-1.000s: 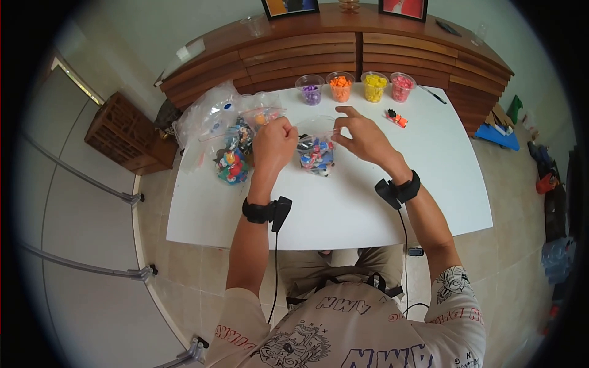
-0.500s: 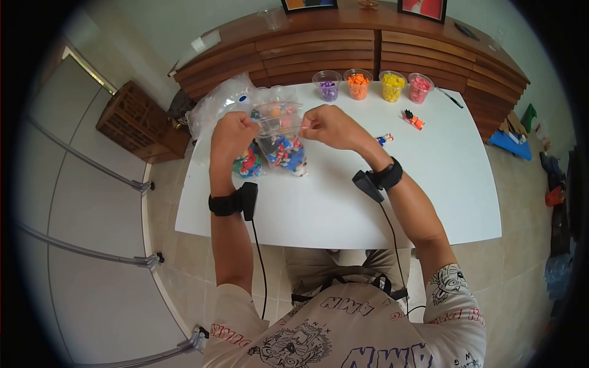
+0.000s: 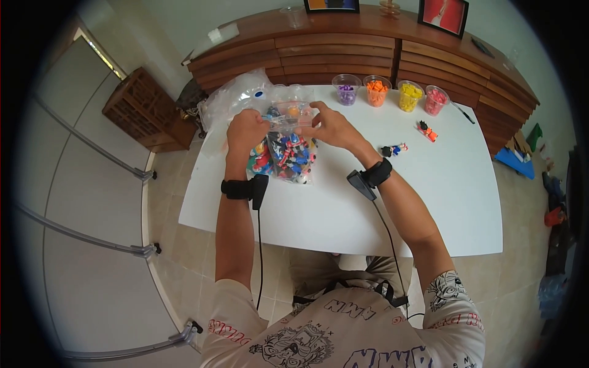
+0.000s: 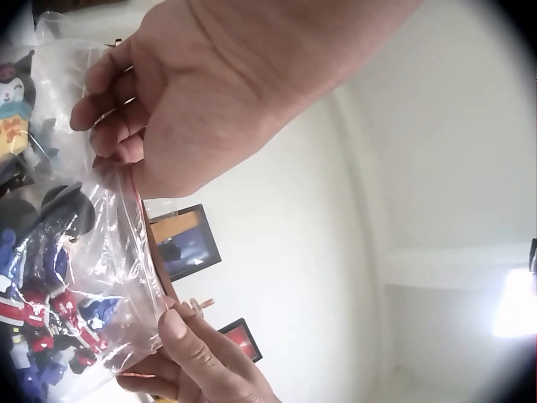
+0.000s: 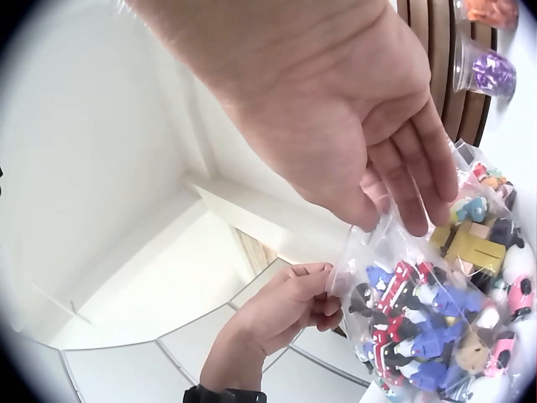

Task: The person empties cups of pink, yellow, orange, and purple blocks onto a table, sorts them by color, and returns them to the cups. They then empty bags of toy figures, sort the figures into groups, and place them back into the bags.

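Observation:
In the head view a clear zip bag of small coloured figures (image 3: pixel 293 158) hangs between both hands over the left part of the white table (image 3: pixel 343 211). My left hand (image 3: pixel 247 130) pinches one top corner of the bag, its fingers curled. At the other top corner my right hand (image 3: pixel 334 127) holds the rim between thumb and fingers; in the right wrist view the fingers of this hand (image 5: pixel 336 109) are rather straight. Through the plastic in the left wrist view, red and blue figures (image 4: pixel 59 319) show. Another bag of figures (image 3: pixel 259 161) lies partly hidden behind the left hand.
Cups of purple (image 3: pixel 346 95), orange (image 3: pixel 377 93), yellow (image 3: pixel 409 97) and pink pieces (image 3: pixel 436 100) stand along the back edge. Two loose figures, one blue and white (image 3: pixel 394 149), one orange (image 3: pixel 427 131), lie at the right. Crumpled clear plastic (image 3: pixel 236 98) is at the back left.
The right hand has moved left and taken hold of the bag's top edge. Both hands have shifted the bag left beside the other bag. The blue and white figure, hidden earlier, is visible now.

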`<state>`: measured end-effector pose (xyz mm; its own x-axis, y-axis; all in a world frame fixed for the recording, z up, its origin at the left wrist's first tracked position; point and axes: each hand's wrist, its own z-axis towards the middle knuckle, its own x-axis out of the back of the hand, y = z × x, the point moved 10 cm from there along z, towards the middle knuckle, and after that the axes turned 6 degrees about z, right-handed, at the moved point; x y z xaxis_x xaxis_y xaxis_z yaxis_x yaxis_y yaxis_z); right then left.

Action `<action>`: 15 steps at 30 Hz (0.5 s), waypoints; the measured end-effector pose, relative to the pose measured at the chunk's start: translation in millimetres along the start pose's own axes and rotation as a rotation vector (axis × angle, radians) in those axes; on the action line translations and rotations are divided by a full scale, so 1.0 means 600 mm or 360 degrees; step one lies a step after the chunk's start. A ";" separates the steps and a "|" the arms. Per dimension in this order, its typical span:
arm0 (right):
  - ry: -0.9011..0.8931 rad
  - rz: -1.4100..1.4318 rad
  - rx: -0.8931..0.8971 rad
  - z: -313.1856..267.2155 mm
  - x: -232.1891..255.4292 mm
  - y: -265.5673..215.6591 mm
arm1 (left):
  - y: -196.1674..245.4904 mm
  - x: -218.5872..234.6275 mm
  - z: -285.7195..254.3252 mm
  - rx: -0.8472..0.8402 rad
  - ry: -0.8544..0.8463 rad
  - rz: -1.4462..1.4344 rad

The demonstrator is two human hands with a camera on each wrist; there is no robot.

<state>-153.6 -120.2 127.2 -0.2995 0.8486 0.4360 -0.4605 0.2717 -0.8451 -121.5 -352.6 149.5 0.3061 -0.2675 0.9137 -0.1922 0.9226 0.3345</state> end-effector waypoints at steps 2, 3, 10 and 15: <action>-0.0072 0.0007 -0.0028 0.012 -0.023 0.033 | 0.002 -0.001 -0.004 -0.0052 0.0030 -0.0017; -0.0138 0.0011 -0.0049 0.017 -0.035 0.044 | 0.001 -0.002 -0.004 -0.0054 0.0030 -0.0018; -0.0184 0.0441 -0.0163 0.004 -0.055 0.057 | -0.006 -0.013 -0.034 -0.0152 -0.0152 -0.0654; -0.0149 0.0612 -0.0144 0.012 -0.061 0.067 | -0.001 -0.059 -0.028 -0.0308 -0.0362 -0.0955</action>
<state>-166.9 -143.5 79.6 -0.5123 0.8523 0.1053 -0.2256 -0.0152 -0.9741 -116.8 -338.8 113.0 0.0995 -0.7821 0.6152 0.1276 0.6232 0.7716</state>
